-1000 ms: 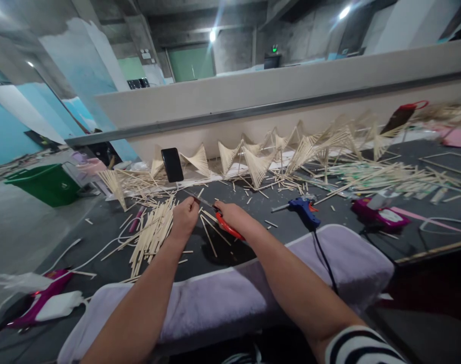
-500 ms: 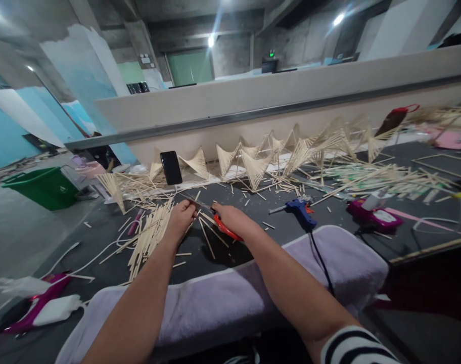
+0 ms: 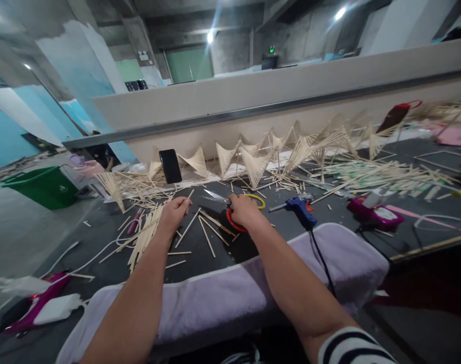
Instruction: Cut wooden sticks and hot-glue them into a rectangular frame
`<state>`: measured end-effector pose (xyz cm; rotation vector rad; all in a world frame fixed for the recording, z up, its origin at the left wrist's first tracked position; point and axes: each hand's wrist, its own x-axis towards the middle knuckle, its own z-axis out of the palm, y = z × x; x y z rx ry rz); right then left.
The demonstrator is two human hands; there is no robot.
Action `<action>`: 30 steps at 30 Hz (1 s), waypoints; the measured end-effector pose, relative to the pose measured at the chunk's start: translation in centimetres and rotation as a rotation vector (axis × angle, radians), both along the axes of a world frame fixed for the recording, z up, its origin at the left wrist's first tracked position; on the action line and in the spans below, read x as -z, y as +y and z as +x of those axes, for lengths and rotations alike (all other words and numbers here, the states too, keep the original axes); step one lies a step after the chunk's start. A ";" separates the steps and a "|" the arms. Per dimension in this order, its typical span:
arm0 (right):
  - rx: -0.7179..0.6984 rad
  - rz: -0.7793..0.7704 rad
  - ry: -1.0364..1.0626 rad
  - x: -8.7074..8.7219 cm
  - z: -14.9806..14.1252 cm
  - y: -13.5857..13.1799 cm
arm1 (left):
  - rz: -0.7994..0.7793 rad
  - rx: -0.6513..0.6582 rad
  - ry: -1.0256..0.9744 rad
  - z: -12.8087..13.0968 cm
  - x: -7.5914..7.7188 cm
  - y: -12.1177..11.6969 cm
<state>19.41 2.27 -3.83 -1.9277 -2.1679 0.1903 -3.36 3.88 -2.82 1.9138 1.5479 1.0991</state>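
My left hand (image 3: 173, 215) is closed, its thumb and fingers pinched around a thin wooden stick (image 3: 191, 193) with only a short end showing. To the right, my right hand (image 3: 245, 210) grips a pair of scissors (image 3: 217, 197) by the red and yellow handles. The blades point left towards my left hand and are slightly parted, with nothing between them. Several cut sticks (image 3: 208, 236) lie fanned on the dark table below both hands. A pile of longer sticks (image 3: 147, 232) spreads beside my left wrist.
Fan-shaped stick structures (image 3: 253, 164) stand along the back, with a phone (image 3: 170, 166) propped among them. A blue glue gun (image 3: 302, 211) lies right of the scissors. Purple power strips (image 3: 374, 215) sit at both sides. A lilac cloth (image 3: 211, 298) covers the front edge.
My right hand has drawn the scissors to the right, away from my left hand, and the yellow handle now shows. My left hand has shifted slightly left. More cut sticks are visible on the table.
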 end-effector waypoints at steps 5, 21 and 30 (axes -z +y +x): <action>0.084 -0.034 -0.050 0.6 0.9 1.0 | 0.075 -0.010 0.355 0.4 0.1 -0.1; -0.451 0.132 0.009 1.6 -3.8 0.8 | 0.064 0.137 0.916 3.3 1.1 -1.6; -0.474 0.078 -0.080 1.4 -3.6 1.0 | -0.033 0.052 0.865 3.7 1.3 -1.9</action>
